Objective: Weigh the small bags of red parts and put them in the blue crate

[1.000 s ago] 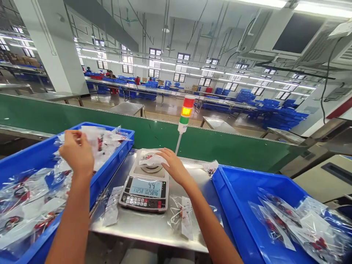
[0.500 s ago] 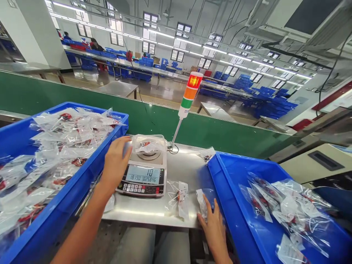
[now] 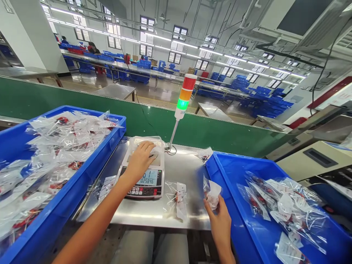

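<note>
1. Saw left hand (image 3: 140,159) shifted from the scale's left edge onto its pan since half a second earlier; found fingers laid over a clear plastic bag (image 3: 157,147) there, could not tell whether gripped.
2. Saw right hand (image 3: 220,223) lifted off the bare steel tabletop (image 3: 187,165); found it pinched shut on a small clear plastic pouch with white label (image 3: 212,190), held up just beside the near-left wall of the right blue plastic tray (image 3: 236,176).
3. Noted grey digital bench scale (image 3: 145,181) between the two trays, display partly hidden by the left wrist.
4. Noted red-amber-green stack light (image 3: 184,95) behind the scale changed from red to green.
5. Found another clear bagged part (image 3: 177,198) flat on the tabletop between scale and right hand.
6. Logged left blue plastic tray (image 3: 104,154) heaped with bagged parts, right tray holding fewer.
</note>
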Demonstrator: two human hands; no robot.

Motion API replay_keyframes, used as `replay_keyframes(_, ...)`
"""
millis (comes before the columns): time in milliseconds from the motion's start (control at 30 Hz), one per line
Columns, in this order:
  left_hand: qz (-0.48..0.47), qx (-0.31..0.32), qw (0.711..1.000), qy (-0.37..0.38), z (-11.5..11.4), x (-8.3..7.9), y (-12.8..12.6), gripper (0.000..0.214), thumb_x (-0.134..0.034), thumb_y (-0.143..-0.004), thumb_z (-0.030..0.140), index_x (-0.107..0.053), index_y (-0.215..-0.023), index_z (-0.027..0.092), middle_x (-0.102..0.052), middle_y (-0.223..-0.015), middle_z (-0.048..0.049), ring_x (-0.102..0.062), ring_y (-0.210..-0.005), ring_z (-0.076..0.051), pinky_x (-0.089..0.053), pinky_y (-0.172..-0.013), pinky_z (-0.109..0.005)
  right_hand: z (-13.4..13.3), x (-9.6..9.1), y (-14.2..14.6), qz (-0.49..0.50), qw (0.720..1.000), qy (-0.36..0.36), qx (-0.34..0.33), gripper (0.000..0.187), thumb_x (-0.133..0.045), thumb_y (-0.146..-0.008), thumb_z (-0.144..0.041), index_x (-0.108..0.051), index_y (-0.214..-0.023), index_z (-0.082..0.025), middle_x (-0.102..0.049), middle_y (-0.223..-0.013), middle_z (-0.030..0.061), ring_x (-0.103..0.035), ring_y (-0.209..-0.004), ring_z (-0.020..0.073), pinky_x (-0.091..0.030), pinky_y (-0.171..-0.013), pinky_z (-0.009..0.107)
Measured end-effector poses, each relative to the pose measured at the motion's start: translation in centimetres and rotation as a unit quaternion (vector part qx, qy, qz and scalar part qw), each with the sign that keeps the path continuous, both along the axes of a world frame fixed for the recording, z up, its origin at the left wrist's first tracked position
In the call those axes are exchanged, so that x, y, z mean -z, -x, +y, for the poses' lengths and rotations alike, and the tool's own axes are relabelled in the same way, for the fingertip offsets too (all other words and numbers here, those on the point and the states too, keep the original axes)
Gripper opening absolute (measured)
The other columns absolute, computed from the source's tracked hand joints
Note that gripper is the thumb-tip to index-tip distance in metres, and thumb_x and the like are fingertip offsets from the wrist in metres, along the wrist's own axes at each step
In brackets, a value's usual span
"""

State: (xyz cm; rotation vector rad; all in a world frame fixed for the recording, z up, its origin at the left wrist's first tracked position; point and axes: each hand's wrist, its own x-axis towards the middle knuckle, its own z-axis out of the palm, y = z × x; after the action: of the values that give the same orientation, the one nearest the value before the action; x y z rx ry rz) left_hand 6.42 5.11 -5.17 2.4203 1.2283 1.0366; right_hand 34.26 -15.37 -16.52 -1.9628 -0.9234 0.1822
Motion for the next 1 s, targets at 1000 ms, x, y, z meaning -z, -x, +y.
replay_keyframes(1000,-0.103,-0.269,0.944,-0.162,-3.4,-0.7,9.6,0.030,-0.049,-0.098,0.040,-0.066,-0.109,0.018,-0.068,-0.124,-0.0115,-0.058,-0.125,-0.032,-0.044,-0.111,-0.056,3.9,3.8,6.9,-0.186,0.950,0.110,-0.226,0.052,-0.065,-0.085,-0.043,-0.059,-0.136,-0.032,-0.053,-0.149,0.0100,-0.044,-0.137,0.0439,-0.038,-0.106,0.068)
